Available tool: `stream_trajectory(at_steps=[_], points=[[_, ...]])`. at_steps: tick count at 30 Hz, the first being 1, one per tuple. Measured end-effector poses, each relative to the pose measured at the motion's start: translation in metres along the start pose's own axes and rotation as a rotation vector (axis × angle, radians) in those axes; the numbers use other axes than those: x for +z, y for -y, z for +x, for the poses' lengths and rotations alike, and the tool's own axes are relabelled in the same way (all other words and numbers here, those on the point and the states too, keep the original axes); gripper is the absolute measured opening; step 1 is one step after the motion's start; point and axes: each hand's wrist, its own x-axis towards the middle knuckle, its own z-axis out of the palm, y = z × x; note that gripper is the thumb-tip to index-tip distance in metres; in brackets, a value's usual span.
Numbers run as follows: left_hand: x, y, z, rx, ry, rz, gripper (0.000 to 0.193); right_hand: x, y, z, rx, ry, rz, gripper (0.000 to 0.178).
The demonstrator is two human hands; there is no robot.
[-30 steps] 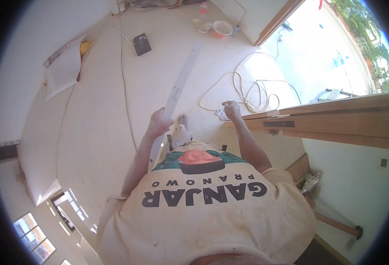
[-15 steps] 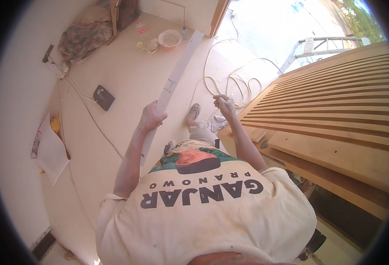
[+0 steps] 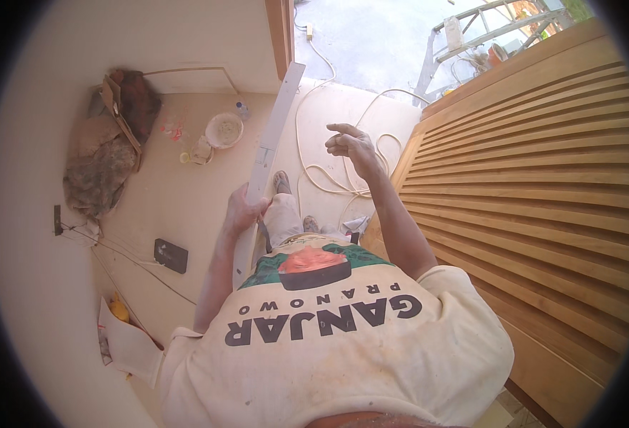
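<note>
"I need the lie of that long grey bar (image 3: 265, 150)."

"On my feed it's in the left hand (image 3: 245, 210), just left of the frame's centre, fingers wrapped round its lower part. Its long axis slants from the upper middle down and a little left, past the thumb to beside the shirt (image 3: 314, 378)."

"And the right hand (image 3: 352, 146)?"

"The farther one: right of the bar, apart from it. I see the index finger stretched out, the others loosely curled, nothing in its grasp."

"Any containers?"

"Upper left, I make out a round bowl (image 3: 241, 135) with pale stuff in it. A smaller pale container (image 3: 201, 151) is just beside it, contents unclear; a small blue bottle (image 3: 242, 109) is near, its fill too small to judge."
</note>
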Motion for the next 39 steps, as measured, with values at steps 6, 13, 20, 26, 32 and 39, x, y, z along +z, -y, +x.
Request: stream_trajectory(at_steps=[6,13,20,26,32,39], points=[[-0.022,-0.05,0.13,0.005,0.095,0.045,0.045,-0.022,0.049,0.079,-0.004,-0.017,0.033,0.047],[-0.027,-0.119,0.27,0.063,0.251,0.177,0.046,-0.054,0.092,0.158,-0.067,-0.089,0.066,0.04],[0.005,-0.179,0.398,0.042,0.299,0.224,0.042,-0.138,0.103,0.257,0.047,-0.198,0.087,0.032],[0.057,-0.231,0.5,0.037,0.179,0.163,0.039,-0.232,0.136,0.366,-0.012,-0.289,-0.296,0.028],[0.08,-0.295,0.578,0.0,0.088,0.064,0.039,-0.299,0.212,0.479,0.021,-0.233,-0.409,0.027],[0.077,-0.327,0.679,-0.015,-0.023,0.0,0.036,-0.323,0.259,0.625,-0.056,-0.199,-0.46,0.027]])
